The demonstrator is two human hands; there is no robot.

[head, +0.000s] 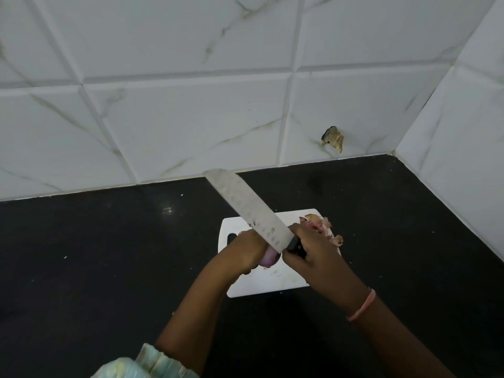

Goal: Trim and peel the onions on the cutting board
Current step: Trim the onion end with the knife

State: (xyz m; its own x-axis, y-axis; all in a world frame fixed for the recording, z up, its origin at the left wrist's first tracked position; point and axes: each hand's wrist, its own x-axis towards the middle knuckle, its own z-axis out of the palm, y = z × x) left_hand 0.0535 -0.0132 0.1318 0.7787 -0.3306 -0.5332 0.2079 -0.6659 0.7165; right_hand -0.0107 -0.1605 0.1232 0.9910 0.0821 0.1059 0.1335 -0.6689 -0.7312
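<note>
Gripped in the left hand [246, 251], a purple onion [270, 259] sits just above the white cutting board [272, 285], with only its lower end showing below the curled fingers. Right beside it, the right hand [313, 252] is wrapped around the black handle of a knife [252, 211], whose broad blade slants up and to the left, crossing over the left hand and the far edge of the board; its heel lies against the onion. How much skin is left on the onion is hard to make out, since the hand and blade cover most of it. A heap of pinkish onion peels [321, 226] lies at the board's far right corner, partly hidden behind the right hand, and a small scrap rests on the board below the onion. The board's handle slot peeks out beside the left hand. A pink band [361, 305] circles the right wrist, and a pale sleeve [147, 364] is cut off at the bottom edge. The board lies on a black countertop [109, 255] flecked with small bits, backed by white marbled wall tiles [177, 118], one chipped near the corner.
</note>
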